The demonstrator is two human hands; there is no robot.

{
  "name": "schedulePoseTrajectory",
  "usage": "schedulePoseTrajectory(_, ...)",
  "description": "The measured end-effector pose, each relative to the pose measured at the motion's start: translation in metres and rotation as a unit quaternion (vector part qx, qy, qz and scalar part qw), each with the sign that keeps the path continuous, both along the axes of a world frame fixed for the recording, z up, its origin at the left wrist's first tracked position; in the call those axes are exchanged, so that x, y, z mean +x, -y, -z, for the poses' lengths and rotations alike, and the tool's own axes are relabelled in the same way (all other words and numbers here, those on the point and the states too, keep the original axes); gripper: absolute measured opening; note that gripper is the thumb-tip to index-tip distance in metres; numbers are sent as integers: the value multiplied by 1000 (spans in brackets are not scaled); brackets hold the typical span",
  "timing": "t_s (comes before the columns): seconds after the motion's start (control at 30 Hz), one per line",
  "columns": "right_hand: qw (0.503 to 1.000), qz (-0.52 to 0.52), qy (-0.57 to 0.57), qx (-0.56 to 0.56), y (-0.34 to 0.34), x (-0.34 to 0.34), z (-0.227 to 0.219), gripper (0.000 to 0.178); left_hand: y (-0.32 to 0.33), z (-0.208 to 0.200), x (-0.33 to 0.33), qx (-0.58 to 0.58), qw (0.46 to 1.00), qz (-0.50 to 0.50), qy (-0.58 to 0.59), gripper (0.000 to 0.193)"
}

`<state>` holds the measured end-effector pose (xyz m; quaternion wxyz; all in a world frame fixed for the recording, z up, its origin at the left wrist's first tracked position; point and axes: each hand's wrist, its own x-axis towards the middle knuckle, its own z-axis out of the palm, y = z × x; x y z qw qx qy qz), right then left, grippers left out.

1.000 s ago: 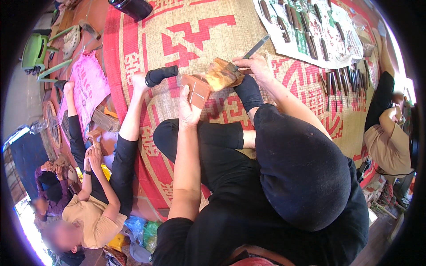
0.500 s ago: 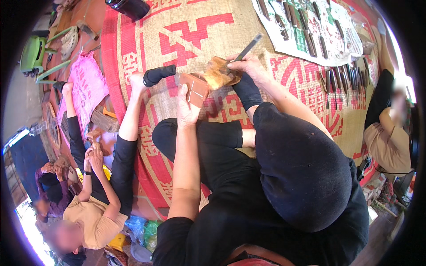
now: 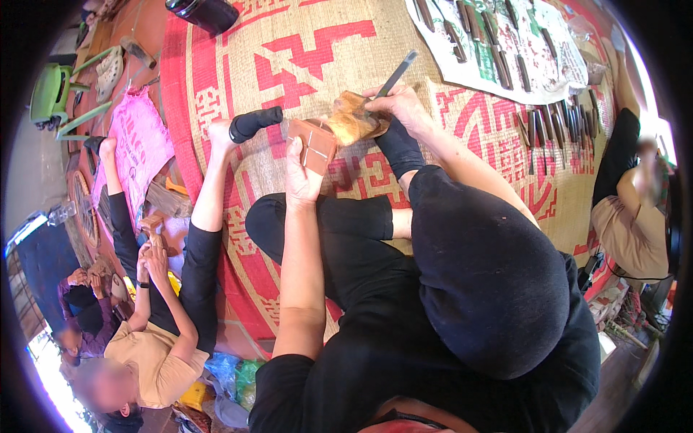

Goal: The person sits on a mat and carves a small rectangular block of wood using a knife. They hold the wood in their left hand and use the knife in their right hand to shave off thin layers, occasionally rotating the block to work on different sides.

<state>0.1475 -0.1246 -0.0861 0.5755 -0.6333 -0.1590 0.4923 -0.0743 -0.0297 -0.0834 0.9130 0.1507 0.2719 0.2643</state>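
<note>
My left hand is closed round the square reddish-brown base of a wood carving, thumb on its flat face. Pale crossing lines mark that face. Beyond the base, the carving's yellow-brown, rough-shaped body points away to the right, close to my black-socked foot. My right hand grips a slim dark hand tool, whose grey end sticks up past the fingers. The hand's fingers are at the far side of the carving, and the tool's lower end is hidden there.
A red-and-straw patterned mat lies under me. Several carving tools rest on a white sheet at the far right, with a row of more nearer. A dark jar stands far left. People sit at both sides; one holds a wooden piece.
The tool in my right hand has tipped slightly and its upper end sits a little further left. The carving stays in my left hand, almost unmoved.
</note>
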Motion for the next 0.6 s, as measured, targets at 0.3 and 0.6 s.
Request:
schedulePoseTrajectory(0.3, 1000, -6, -13, 12, -2, -2, 2, 20, 0, 1, 0, -2, 1000, -2, 11, 51)
schedulePoseTrajectory(0.6, 999, 31, -31, -7, -4, 5, 2, 18, 0, 0, 2, -7, 1000, 0, 8, 50)
